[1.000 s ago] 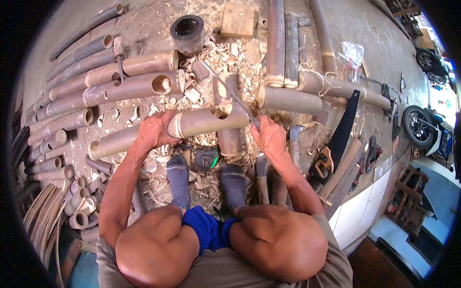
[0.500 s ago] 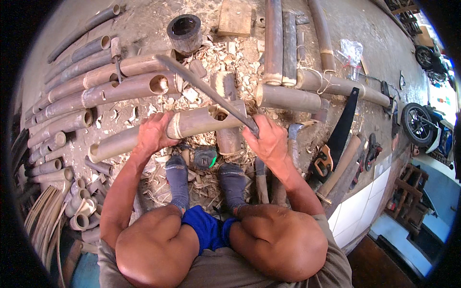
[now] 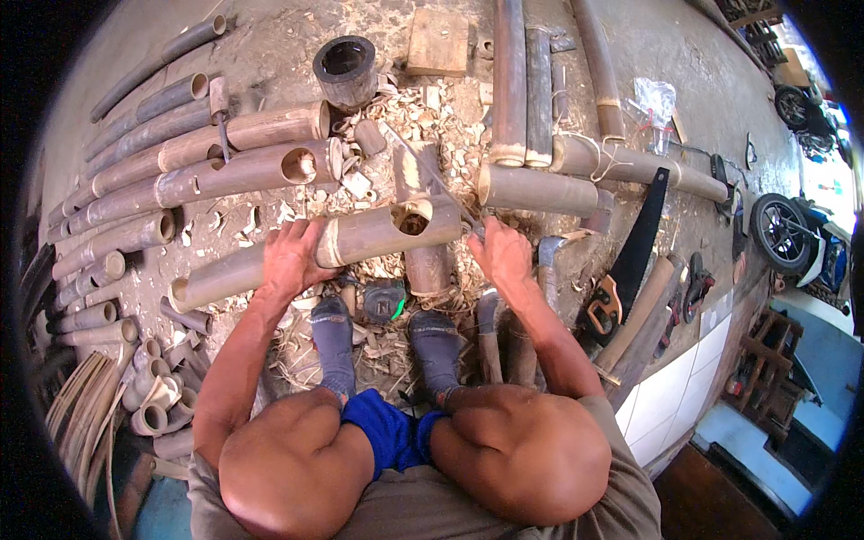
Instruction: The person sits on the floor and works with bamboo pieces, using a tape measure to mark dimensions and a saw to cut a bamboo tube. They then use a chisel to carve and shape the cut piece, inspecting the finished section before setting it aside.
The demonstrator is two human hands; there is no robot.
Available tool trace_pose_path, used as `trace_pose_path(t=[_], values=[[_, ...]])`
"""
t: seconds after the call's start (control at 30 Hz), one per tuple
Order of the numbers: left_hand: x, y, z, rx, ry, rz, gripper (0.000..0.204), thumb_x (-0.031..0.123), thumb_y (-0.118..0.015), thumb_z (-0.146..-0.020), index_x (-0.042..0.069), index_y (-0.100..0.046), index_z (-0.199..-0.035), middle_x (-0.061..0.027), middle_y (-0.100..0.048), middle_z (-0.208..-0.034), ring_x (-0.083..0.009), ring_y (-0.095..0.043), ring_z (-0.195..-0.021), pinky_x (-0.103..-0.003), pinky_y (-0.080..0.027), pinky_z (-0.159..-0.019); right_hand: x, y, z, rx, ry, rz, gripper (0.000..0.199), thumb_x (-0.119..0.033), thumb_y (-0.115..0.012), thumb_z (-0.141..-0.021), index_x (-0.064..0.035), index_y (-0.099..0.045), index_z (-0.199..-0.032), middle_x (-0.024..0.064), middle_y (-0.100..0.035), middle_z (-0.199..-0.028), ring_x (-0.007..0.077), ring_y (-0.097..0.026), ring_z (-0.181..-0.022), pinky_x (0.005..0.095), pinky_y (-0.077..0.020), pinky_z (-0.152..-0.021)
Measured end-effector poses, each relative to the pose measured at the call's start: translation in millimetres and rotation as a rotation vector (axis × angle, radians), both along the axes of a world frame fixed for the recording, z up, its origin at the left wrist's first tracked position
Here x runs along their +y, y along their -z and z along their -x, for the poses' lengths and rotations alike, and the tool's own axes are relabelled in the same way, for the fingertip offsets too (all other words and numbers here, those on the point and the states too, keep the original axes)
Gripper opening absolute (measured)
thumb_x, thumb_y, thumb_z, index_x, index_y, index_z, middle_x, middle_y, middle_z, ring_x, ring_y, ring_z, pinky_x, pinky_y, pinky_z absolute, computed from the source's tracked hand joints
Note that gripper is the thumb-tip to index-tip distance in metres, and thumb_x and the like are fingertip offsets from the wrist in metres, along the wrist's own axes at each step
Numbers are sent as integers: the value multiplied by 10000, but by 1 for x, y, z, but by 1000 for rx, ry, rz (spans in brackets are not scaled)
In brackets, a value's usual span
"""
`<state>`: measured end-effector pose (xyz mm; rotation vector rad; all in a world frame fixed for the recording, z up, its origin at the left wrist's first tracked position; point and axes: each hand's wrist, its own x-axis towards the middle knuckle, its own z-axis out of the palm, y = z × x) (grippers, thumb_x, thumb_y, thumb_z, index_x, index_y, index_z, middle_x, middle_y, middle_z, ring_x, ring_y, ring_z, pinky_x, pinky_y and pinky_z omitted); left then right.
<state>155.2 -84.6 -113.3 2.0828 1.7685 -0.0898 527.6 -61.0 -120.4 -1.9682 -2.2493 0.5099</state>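
My left hand [image 3: 292, 256] is wrapped over the middle of a bamboo tube [image 3: 369, 236], just left of its pale node ring. The tube slants across in front of my feet, right end higher, with a rounded opening cut in its upper side near that end. Under its right part lies another bamboo piece [image 3: 427, 270] with a pale, chipped top. My right hand [image 3: 504, 256] is closed round the near end of a long narrow blade, apparently a long knife [image 3: 432, 171]. The blade points away to the upper left, beyond the tube's right end.
Pale wood chips [image 3: 450, 108] cover the ground ahead. Several bamboo tubes [image 3: 243, 171] lie at left, one with a hammer-like tool [image 3: 220, 108] across it. More bamboo [image 3: 540, 186] lies at right, near a handsaw [image 3: 634, 243]. A tape measure [image 3: 384, 300] sits between my feet.
My right hand has moved slightly right and down, and the blade has swung from above the tube's opening to beyond its right end. My left hand keeps its grip, with the tube slightly shifted.
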Motion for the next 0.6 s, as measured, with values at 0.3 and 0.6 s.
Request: trace_pose_path(t=[0.3, 0.6], values=[[-5, 1, 2, 9, -4, -15, 944, 379, -956, -576, 175, -564, -1409, -108, -651, -1252, -337, -606, -1213, -558, -463, -1035, -4, -18, 9, 163, -47, -137, 260, -214, -779, -846, -27, -654, -976, 217, -705, -814, 431, -691, -676, 506, -565, -621], [-16, 6, -1, 7, 4, -129, 1022, 355, -984, -523, 153, -551, -1426, -114, -645, -1193, -349, -622, -1156, -535, -476, -1020, 1, -46, 23, 315, -27, -180, 318, -286, -765, -866, 2, -670, -962, 249, -727, -881, 468, -702, -738, 536, -570, -658]])
